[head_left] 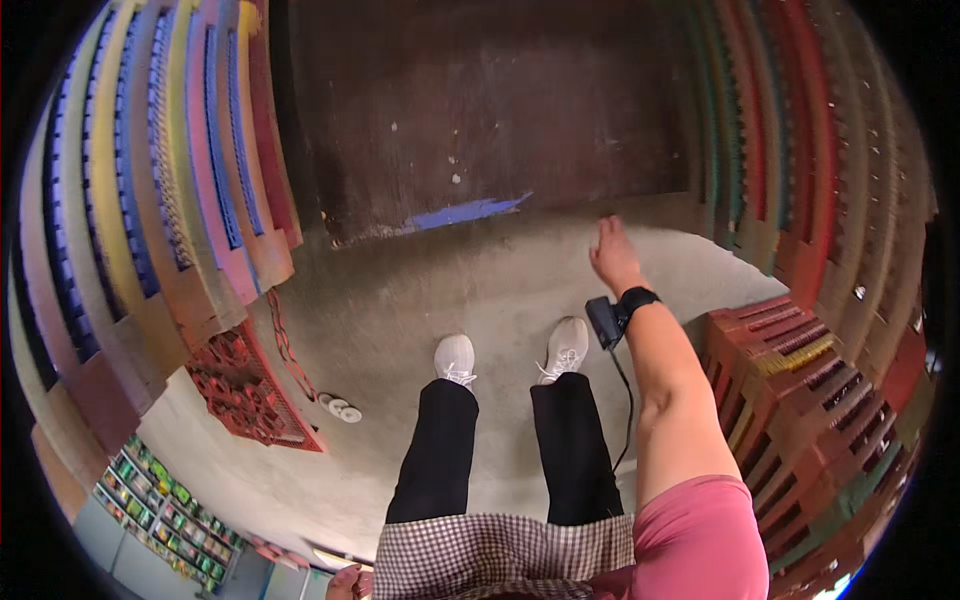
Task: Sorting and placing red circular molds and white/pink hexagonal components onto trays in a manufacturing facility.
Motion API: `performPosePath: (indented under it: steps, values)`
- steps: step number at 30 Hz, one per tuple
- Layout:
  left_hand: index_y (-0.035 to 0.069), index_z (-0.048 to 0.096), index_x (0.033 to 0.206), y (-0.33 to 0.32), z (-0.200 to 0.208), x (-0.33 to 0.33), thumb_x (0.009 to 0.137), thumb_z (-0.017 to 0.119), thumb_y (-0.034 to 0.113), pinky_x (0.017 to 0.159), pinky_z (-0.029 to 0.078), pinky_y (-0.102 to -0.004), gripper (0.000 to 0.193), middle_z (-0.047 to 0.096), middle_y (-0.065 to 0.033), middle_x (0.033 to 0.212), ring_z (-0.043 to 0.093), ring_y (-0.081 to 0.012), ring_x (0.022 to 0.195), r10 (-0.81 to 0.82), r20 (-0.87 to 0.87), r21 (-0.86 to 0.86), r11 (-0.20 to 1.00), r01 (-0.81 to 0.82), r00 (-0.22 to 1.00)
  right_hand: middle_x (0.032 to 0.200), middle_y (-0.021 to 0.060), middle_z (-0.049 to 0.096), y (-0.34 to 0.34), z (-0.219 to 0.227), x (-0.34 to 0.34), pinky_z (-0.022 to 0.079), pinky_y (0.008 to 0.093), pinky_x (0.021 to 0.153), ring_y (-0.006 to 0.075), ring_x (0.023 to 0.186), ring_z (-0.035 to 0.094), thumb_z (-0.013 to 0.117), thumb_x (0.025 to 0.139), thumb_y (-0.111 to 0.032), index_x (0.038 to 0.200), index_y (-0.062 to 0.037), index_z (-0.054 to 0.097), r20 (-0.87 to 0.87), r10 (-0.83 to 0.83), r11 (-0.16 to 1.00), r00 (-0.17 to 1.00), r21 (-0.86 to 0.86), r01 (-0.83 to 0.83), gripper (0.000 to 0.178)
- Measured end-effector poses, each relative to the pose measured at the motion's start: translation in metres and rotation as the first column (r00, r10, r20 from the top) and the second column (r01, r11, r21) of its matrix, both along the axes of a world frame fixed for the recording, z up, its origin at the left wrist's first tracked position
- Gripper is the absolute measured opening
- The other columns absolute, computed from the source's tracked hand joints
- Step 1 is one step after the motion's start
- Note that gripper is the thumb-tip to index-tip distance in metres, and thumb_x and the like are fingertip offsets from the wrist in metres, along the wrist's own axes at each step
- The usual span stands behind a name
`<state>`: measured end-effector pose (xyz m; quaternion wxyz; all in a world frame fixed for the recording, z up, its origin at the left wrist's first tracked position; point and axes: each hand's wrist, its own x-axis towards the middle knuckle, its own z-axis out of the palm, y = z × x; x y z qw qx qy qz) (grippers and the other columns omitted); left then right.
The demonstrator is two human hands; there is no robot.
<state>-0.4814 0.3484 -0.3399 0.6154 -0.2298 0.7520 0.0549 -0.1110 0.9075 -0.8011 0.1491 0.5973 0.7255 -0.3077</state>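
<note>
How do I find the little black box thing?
Start at the pink sleeve, then follow the bare right arm upward to the black wrist strap. The box sits against its left side, blockier than the strap and trailing a black cord.

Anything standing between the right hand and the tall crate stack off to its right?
Nothing visible: only grey floor shows between the right hand and the tall crate stack. The black device sits on the wrist's left side.
</note>
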Motion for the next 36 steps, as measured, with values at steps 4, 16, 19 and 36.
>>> performPosePath:
  steps: [4, 16, 19, 36]
  values:
    - [0.011, 0.052, 0.089, 0.017, -0.017, 0.021, 0.091, 0.044, 0.039, 0.038, 0.037, -0.0214, 0.029, 0.048, 0.0029, 0.061, 0.043, -0.0091, 0.048, 0.311, -0.163, -0.156, 0.929, -0.336, 0.936, 0.114, 0.0241, 0.048, 0.025, -0.052, -0.003, 0.044, 0.0458, 0.081, 0.0395, 0.094, 0.053, 0.059, 0.075, -0.018, 0.114, -0.0006, 0.046, 0.014, -0.080, 0.964, 0.997, 0.256, 0.074, 0.045]
    - [-0.003, 0.040, 0.124, 0.108, -0.002, 0.028, 0.092, 0.039, 0.018, 0.071, 0.048, -0.0293, 0.038, 0.051, -0.0185, 0.116, 0.056, -0.0221, 0.089, 0.406, -0.105, 0.204, 0.902, -0.380, 0.908, 0.077, 0.0143, 0.064, -0.087, 0.104, 0.026, 0.048, 0.0427, 0.070, 0.0309, 0.075, 0.062, 0.047, 0.075, -0.041, 0.081, -0.0121, 0.067, -0.002, 0.147, 0.896, 0.989, -0.424, -0.135, 0.035]
    - [0.003, 0.046, 0.114, 0.122, 0.024, 0.036, 0.089, 0.051, 0.025, 0.070, 0.052, -0.0358, 0.034, 0.060, -0.0158, 0.093, 0.062, -0.0249, 0.080, 0.452, -0.138, 0.304, 0.866, -0.397, 0.881, 0.072, 0.0133, 0.062, -0.122, 0.226, 0.054, 0.048, 0.0398, 0.065, 0.0305, 0.071, 0.061, 0.055, 0.071, -0.047, 0.078, -0.0135, 0.065, -0.123, -0.023, 0.769, 0.992, -0.636, -0.061, 0.036]
    - [0.005, 0.045, 0.116, 0.071, 0.154, 0.078, 0.092, 0.044, 0.021, 0.071, 0.048, -0.0311, 0.029, 0.059, -0.0095, 0.098, 0.060, -0.0178, 0.083, 0.403, 0.004, 0.746, 0.608, -0.271, 0.915, 0.076, 0.0132, 0.061, -0.231, 0.692, 0.125, 0.046, 0.0312, 0.061, 0.0240, 0.070, 0.059, 0.067, 0.075, -0.026, 0.085, -0.0013, 0.061, -0.552, 0.070, 0.979, 0.831, -0.122, -0.163, 0.027]
